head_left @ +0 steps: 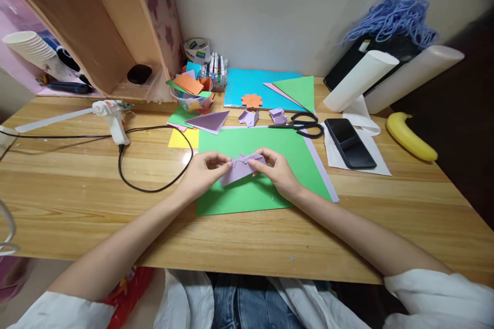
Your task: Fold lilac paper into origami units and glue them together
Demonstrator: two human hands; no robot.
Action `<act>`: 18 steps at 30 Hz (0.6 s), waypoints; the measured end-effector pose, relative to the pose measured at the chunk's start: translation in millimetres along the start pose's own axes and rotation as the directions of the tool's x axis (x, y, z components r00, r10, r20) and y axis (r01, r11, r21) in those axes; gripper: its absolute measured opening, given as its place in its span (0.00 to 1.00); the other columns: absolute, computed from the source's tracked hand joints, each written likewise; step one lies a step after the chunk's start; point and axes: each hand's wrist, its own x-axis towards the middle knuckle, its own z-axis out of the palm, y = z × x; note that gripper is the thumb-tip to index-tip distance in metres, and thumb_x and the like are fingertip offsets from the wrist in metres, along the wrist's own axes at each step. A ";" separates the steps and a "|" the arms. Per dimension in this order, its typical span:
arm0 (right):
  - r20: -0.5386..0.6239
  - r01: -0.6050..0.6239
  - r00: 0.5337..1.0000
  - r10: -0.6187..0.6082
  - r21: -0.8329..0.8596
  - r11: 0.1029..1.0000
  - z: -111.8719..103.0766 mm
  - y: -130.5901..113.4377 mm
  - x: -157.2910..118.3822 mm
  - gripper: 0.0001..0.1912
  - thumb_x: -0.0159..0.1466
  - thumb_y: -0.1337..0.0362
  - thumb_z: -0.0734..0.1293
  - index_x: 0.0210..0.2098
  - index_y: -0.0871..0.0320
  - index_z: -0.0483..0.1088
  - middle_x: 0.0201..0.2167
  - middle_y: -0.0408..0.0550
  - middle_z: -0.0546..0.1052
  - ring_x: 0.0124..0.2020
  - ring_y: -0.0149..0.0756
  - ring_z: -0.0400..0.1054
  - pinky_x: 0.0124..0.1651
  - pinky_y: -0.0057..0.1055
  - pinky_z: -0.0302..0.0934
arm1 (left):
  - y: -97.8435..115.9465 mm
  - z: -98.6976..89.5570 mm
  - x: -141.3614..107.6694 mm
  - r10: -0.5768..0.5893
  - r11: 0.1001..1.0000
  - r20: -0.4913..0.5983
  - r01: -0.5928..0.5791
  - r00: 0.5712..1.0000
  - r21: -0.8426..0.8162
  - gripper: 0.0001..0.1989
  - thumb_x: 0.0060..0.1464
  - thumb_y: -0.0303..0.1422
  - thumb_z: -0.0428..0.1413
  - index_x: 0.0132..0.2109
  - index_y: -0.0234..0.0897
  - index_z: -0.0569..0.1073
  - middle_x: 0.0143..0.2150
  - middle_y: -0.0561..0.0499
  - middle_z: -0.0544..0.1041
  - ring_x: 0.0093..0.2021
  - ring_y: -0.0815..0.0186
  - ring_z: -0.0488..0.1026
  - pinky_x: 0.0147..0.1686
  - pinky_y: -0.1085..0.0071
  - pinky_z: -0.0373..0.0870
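Observation:
A folded piece of purple paper (238, 171) is held between my two hands, just above a green sheet of paper (231, 201). My left hand (206, 168) pinches its left side with thumb and forefinger. On the right side, my right hand (275, 168) grips it the same way, thumb on top. Small creases stand up along the paper's upper edge. Beyond the green sheet lie two small folded purple paper pieces, one on the left (248, 117) and one on the right (278, 115). Beside them are black-handled scissors (303, 124) and an orange paper flower (251, 101).
A glue gun (113, 118) with a looping black cord stands at left. Behind are a tub of paper scraps (191, 96) and a marker box (216, 74). To the right are a phone (349, 144), a banana (411, 138) and a white paper roll (360, 80).

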 end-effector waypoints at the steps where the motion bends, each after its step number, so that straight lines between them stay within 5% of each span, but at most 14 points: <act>1: -0.013 0.007 1.000 -0.007 0.005 1.000 -0.1 0.1 0.0 0.10 0.53 0.60 0.68 0.28 0.60 0.66 0.22 0.40 0.68 0.24 0.27 0.61 0.28 0.25 0.59 | -0.4 0.7 -1.0 -0.016 1.000 0.053 0.016 0.998 -0.013 0.13 0.44 0.37 0.59 0.35 0.31 0.74 0.33 0.47 0.77 0.32 0.66 0.72 0.32 0.73 0.68; 5: 0.023 -0.002 1.000 0.003 -0.017 1.000 -0.6 2.0 0.3 0.11 0.52 0.59 0.69 0.28 0.60 0.68 0.22 0.41 0.69 0.24 0.28 0.62 0.28 0.26 0.58 | 0.9 3.9 -6.6 -0.020 0.999 0.158 0.015 0.987 0.031 0.16 0.43 0.37 0.60 0.39 0.32 0.74 0.38 0.46 0.77 0.36 0.64 0.73 0.35 0.71 0.68; 12: 0.136 0.020 0.991 -0.002 -0.131 0.991 0.3 5.1 -3.0 0.12 0.52 0.58 0.69 0.28 0.61 0.71 0.24 0.44 0.71 0.27 0.31 0.65 0.28 0.27 0.58 | -0.2 9.9 -10.7 0.080 0.988 0.199 -0.105 0.977 0.117 0.14 0.52 0.40 0.52 0.30 0.32 0.74 0.30 0.49 0.76 0.32 0.65 0.71 0.33 0.73 0.65; 18: 0.147 0.131 0.984 -0.104 -0.183 0.974 2.5 5.2 -5.9 0.11 0.57 0.60 0.66 0.36 0.60 0.74 0.34 0.49 0.72 0.35 0.34 0.68 0.32 0.28 0.61 | -3.8 12.4 -11.1 0.067 0.992 0.193 -0.086 0.979 0.089 0.15 0.53 0.40 0.50 0.28 0.33 0.72 0.26 0.52 0.73 0.30 0.67 0.68 0.31 0.74 0.62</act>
